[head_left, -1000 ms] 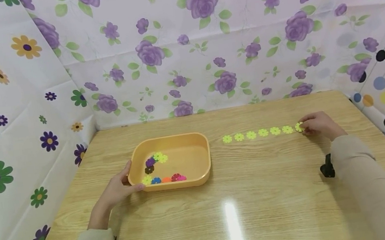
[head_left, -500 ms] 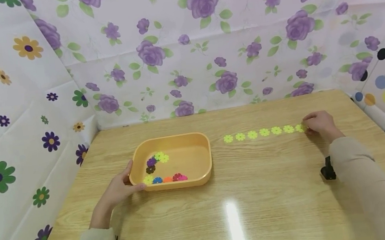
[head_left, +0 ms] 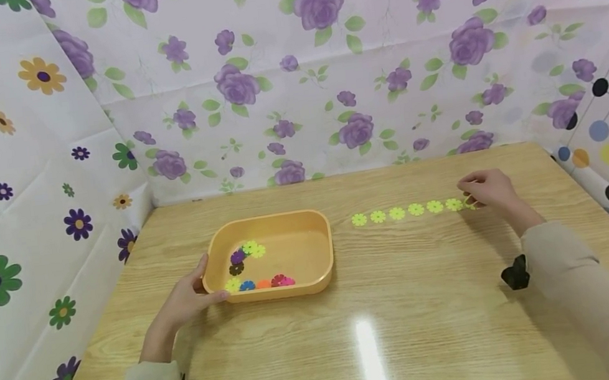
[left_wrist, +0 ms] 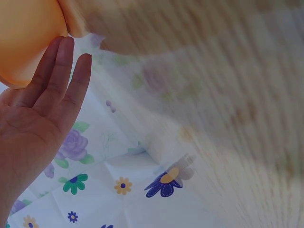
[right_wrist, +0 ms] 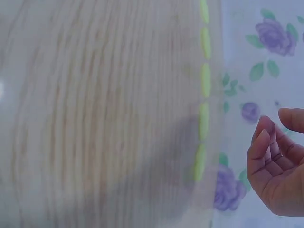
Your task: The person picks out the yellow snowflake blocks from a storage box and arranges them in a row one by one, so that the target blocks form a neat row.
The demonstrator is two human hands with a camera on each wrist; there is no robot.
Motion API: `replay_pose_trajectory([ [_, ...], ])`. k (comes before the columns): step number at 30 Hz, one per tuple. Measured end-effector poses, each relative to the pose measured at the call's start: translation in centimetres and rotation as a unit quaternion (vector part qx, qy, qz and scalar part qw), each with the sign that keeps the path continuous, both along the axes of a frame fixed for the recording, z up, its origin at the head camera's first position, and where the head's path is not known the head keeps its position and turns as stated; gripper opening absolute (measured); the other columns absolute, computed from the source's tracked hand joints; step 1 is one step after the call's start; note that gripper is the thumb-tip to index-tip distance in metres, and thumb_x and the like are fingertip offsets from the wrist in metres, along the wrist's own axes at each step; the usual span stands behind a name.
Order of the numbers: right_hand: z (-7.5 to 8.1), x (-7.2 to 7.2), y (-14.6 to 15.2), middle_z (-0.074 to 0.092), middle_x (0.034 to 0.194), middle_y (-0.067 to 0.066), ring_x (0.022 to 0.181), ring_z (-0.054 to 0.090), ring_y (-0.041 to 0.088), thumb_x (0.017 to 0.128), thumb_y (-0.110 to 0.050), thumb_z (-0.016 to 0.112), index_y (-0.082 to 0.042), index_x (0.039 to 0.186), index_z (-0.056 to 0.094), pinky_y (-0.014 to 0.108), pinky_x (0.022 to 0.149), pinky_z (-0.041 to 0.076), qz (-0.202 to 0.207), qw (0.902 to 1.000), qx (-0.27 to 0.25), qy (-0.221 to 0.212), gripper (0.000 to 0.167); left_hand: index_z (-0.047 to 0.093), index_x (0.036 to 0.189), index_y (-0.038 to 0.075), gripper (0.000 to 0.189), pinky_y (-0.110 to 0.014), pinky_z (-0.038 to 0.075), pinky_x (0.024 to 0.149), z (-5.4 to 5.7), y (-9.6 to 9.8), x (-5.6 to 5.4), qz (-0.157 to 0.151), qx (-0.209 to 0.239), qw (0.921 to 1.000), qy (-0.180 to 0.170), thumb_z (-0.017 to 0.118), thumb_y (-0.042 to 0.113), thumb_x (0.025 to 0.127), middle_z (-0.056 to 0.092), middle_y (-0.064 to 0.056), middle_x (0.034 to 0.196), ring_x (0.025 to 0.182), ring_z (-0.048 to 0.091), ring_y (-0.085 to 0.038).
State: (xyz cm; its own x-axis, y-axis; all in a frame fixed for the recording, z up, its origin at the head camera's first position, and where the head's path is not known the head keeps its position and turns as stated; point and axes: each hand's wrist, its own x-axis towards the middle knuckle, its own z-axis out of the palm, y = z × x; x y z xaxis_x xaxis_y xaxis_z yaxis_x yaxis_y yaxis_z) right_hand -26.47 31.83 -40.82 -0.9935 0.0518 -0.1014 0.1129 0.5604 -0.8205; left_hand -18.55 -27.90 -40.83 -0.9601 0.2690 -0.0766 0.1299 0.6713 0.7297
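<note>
An orange plastic basin (head_left: 297, 250) stands on the left of the table in the head view. My left hand (head_left: 187, 300) holds its near left corner, thumb at the front rim and fingers against the left side. The left wrist view shows those fingers (left_wrist: 59, 71) nearly straight along the basin's outer wall. Yellow-green flower-shaped plastic discs (head_left: 397, 212) lie in a straight row to the right. Over the right end of that row hovers my right hand (head_left: 487, 190), partly covering the last disc. Its fingers (right_wrist: 259, 149) are loosely bent, with nothing between them and the thumb.
Inside the basin lie several flower discs: yellow-green, purple (head_left: 237, 256), brown (head_left: 236, 268), blue (head_left: 246, 285), orange, red and pink. A wood-grain table (head_left: 427, 326) carries everything. A floral sheet (head_left: 281, 80) hangs behind it. A black device (head_left: 516, 274) sits by the right sleeve.
The right hand has let go of the last yellow-green disc, which stays at the row's right end, and has lifted slightly up and left. The left hand and basin have not moved.
</note>
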Motion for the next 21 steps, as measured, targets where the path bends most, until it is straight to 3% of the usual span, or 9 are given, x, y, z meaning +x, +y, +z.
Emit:
replay_pose_trajectory([
  [10,1.9,0.9,-4.0,0.059,0.096,0.021,0.071,0.060,0.017,0.093,-0.032,0.051,0.005,0.118,0.054,0.039,0.068,0.051,0.034,0.9992,-0.017,0.012,0.044,0.008,0.144,-0.001,0.097,-0.040,0.043,0.086,-0.1,-0.1,0.1,-0.001,0.006,1.0000,-0.002,0.072,0.030,0.078,0.032,-0.029,0.138,0.098,0.056,-0.026],
  [21,2.1,1.4,-9.4,0.061,0.086,0.015,0.076,0.060,0.029,0.092,-0.028,0.054,0.002,0.114,0.058,0.039,0.065,0.050,0.086,0.9949,-0.040,0.033,0.037,0.008,0.144,-0.001,0.097,-0.042,0.043,0.087,0.0,-0.1,0.0,-0.006,0.007,1.0000,0.001,0.072,0.030,0.078,0.027,-0.030,0.140,0.102,0.055,-0.028],
])
